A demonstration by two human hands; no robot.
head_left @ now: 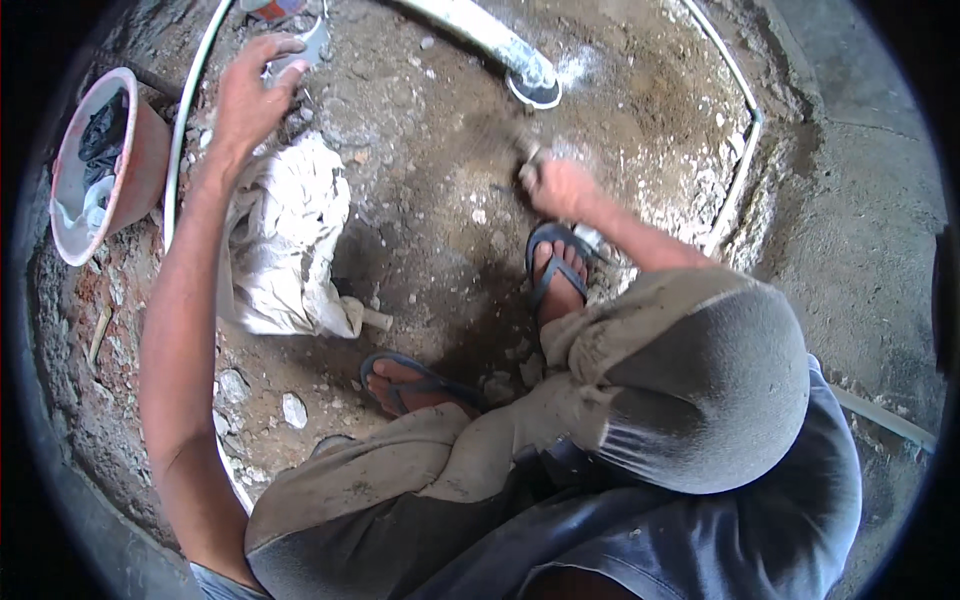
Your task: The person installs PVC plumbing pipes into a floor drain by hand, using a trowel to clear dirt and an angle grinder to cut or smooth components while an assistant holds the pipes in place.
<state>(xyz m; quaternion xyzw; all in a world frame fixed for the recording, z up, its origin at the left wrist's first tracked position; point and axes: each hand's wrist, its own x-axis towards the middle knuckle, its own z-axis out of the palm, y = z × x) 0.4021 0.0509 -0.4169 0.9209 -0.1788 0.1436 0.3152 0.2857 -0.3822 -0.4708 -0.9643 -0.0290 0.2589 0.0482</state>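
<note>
My left hand point(252, 92) reaches to the upper left, its thumb and fingers around a thin, pale grey curved piece point(311, 44). Near the middle of the ground, my right hand point(562, 188) is closed in a fist on a short-handled tool point(531, 156). Motion smears the tool's far end over the soil, so its kind is unclear. Just beyond that hand, a wide white pipe point(480, 32) comes down from the top, its lower end at a dark round opening point(540, 92) with a pale rim. White powder lies beside the opening.
A crumpled white sack point(295, 240) lies right of my left forearm. Beyond it stands a reddish tub point(150, 155) with dark and white material inside. Thin pale pipes point(186, 120) border the soil on both sides. Stones point(294, 410) lie near my sandalled feet point(405, 385).
</note>
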